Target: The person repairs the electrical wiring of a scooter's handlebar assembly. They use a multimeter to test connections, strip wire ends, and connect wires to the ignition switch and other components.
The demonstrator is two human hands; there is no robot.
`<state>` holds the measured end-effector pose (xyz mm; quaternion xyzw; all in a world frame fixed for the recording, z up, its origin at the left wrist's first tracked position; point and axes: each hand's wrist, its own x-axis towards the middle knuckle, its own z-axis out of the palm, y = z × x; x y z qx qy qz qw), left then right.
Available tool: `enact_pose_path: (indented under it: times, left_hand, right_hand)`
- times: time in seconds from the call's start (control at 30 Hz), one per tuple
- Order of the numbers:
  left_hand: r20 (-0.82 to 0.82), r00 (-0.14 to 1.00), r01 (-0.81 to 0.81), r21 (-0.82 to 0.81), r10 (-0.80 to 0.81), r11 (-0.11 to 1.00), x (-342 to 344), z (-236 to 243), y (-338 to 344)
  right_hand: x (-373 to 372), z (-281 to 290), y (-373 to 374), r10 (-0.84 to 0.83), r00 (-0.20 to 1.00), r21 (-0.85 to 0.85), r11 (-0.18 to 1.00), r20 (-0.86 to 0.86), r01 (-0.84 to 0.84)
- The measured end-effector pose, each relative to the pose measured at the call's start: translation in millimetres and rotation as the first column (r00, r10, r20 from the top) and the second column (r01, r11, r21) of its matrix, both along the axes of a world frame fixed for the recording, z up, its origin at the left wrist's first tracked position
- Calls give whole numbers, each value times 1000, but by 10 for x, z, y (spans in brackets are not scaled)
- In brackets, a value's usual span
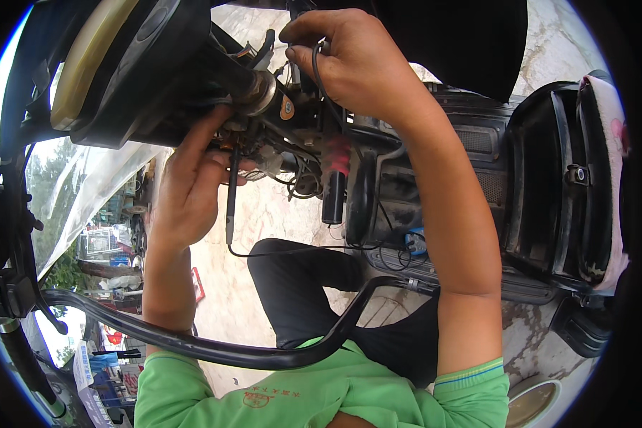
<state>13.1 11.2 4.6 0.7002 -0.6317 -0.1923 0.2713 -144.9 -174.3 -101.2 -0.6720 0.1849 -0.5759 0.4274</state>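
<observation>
My left hand (187, 195) is curled among wires and fittings beneath the vehicle's dark front housing (150, 78), beside a slim black probe (232, 196) with a thin lead hanging from it. What its fingertips grip is hidden. My right hand (357, 68) is higher, pinched at a black cable (317, 71) near the steering column (257, 96); the exact item between thumb and finger is unclear. Below it are a red coil spring with a black cylinder (333, 200), and a blue device (416, 242) lying among thin leads.
A bent black handlebar tube (192, 335) crosses below my forearms. The footboard (478, 182) and black seat (549, 192) are at right, a round container (531, 403) at lower right. Clear plastic sheeting (85, 200) and cluttered goods (107, 242) stand at left.
</observation>
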Motion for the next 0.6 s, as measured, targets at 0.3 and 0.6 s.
enact_pose_path:
  times: [0.3,0.6]
  left_hand:
    - [274,962,8,-40,3,999,-37,-131,-103]
    - [528,848,30,28,-40,999,-148,-48,-201]
  right_hand:
    - [148,-72,-18,-102,995,-42,994,-19,101]
    - [-203,75,-255,-199,825,-25,968,529,249]
